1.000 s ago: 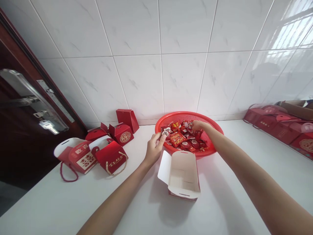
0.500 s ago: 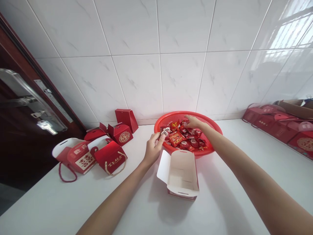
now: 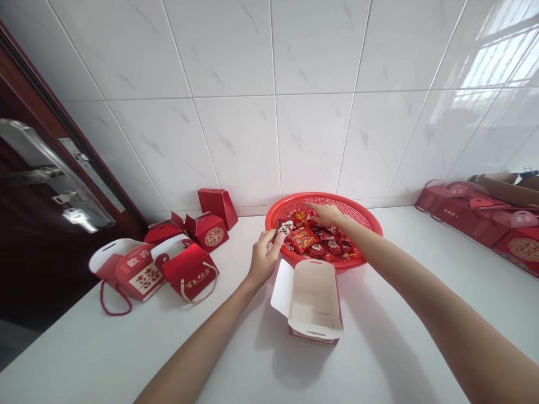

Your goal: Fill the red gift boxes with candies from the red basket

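Note:
At the left rim of a red plastic basket (image 3: 370, 219), my left hand (image 3: 264, 255) pinches a dark red candy packet (image 3: 284, 229) with white-and-black print between thumb and fingers. My right hand (image 3: 327, 215) is inside the basket, over the back of the candies, its forefinger and thumb reaching left and apart. Its other fingertips are partly hidden. Beneath both hands lie several wrapped candies (image 3: 304, 240), some bright red-orange, some dark red. In front of the basket stands an open gift box (image 3: 314, 300), its white inside showing and its flaps spread.
On the left stand several red gift boxes, one with a rope handle (image 3: 191, 275) and one with lettering (image 3: 141, 272). A row of closed red boxes (image 3: 471, 216) lines the right. Behind is a tiled wall (image 3: 311, 146); a door (image 3: 25, 224) with keys is at far left.
My right hand has shifted left and slightly nearer across the candies in the basket. My left hand stays at the rim with the packet, and the open box has not moved.

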Tool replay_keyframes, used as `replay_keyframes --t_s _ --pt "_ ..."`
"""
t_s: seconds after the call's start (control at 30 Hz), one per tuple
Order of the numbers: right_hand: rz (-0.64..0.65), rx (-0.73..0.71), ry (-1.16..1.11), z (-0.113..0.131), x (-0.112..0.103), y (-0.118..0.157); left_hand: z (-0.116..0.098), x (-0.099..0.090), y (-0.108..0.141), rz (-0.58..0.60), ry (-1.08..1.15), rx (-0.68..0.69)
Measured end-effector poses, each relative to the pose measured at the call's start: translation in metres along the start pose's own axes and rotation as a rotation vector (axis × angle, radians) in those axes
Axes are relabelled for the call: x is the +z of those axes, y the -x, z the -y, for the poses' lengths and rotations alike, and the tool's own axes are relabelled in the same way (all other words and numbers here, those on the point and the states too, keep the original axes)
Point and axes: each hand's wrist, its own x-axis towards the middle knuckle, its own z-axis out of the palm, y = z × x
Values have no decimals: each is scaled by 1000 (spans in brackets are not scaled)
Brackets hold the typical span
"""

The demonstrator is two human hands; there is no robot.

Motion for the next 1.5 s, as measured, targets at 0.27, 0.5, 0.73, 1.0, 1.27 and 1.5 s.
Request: replay_keyframes --t_s 0.27,0.5,0.73,1.0,1.27,1.5 --pt "13 -38 105 10 -2 0 -2 -1 0 3 4 22" --pt "34 -127 30 17 -1 9 2 0 1 -6 21 15" --pt "-36 -110 -417 7 -10 0 3 1 2 21 65 -4" --pt "-203 -254 -1143 17 -39 32 11 4 1 33 128 -32" --pt "-97 -159 -1291 37 -38 68 4 2 2 26 156 -40" --pt "-71 -116 -1160 41 -42 86 -3 -2 1 25 137 22"
